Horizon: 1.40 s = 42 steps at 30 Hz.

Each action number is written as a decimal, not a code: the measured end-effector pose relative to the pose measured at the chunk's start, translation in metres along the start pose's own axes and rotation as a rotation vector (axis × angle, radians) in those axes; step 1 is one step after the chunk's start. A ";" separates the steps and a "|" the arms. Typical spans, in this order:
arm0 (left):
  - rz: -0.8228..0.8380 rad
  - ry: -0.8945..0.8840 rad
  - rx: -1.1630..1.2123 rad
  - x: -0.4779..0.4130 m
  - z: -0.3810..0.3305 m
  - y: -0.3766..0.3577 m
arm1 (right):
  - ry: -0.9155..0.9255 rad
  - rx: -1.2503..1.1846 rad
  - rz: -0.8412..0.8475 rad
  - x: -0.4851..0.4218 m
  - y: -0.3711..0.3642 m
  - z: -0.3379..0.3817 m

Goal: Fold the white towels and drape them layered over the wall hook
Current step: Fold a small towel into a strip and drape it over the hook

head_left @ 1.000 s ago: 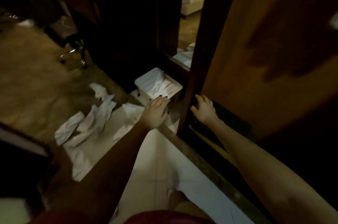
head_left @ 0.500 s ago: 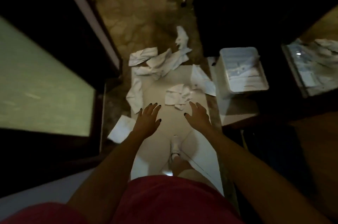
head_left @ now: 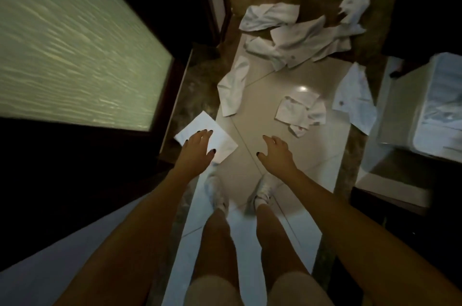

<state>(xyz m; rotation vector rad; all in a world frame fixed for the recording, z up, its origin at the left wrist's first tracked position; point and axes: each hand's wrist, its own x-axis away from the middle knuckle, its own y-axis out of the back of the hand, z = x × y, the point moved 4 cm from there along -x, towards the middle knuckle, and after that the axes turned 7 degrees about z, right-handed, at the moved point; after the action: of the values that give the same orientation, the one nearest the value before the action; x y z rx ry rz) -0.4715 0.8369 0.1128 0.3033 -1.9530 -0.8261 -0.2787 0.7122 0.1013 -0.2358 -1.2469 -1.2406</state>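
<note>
Task judged barely begun: white towels [head_left: 300, 35] are strewn unfolded on far floor [head_left: 262, 95], hook not seen, & nothing is grasped by left hand [head_left: 197, 151] or right hand [head_left: 276, 155], both released.

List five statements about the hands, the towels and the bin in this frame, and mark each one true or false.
1. Neither the left hand nor the right hand grips anything. True.
2. A towel hangs on a wall hook. False: no hook is in view, and the white towels lie scattered on the tiled floor.
3. The left hand shows in front of a flat towel. True.
4. The bin stands to the person's left. False: the white bin is on the right.
5. The person is barefoot. False: white shoes are on both feet.
</note>
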 end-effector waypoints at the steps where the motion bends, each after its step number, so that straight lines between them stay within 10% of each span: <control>1: 0.017 -0.004 -0.005 -0.020 0.011 -0.007 | 0.001 0.016 0.011 -0.023 -0.011 -0.002; 11: 0.105 0.012 -0.085 -0.231 0.140 -0.110 | -0.039 0.096 0.106 -0.251 -0.150 -0.042; 24: -0.041 0.228 0.160 -0.418 0.321 -0.253 | -0.239 -0.226 -0.177 -0.460 -0.303 -0.086; 31: -0.211 0.444 0.262 -0.449 0.345 -0.283 | -0.204 -0.027 -0.181 -0.492 -0.337 -0.093; 42: -0.292 0.268 0.648 -0.367 0.268 -0.214 | -0.080 -0.401 -0.261 -0.397 -0.253 -0.080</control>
<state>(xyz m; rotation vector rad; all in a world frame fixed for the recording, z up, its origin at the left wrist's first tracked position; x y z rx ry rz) -0.5396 0.9839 -0.3624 1.0462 -1.8928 -0.2784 -0.3624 0.7832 -0.3636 -0.4263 -1.1112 -1.7204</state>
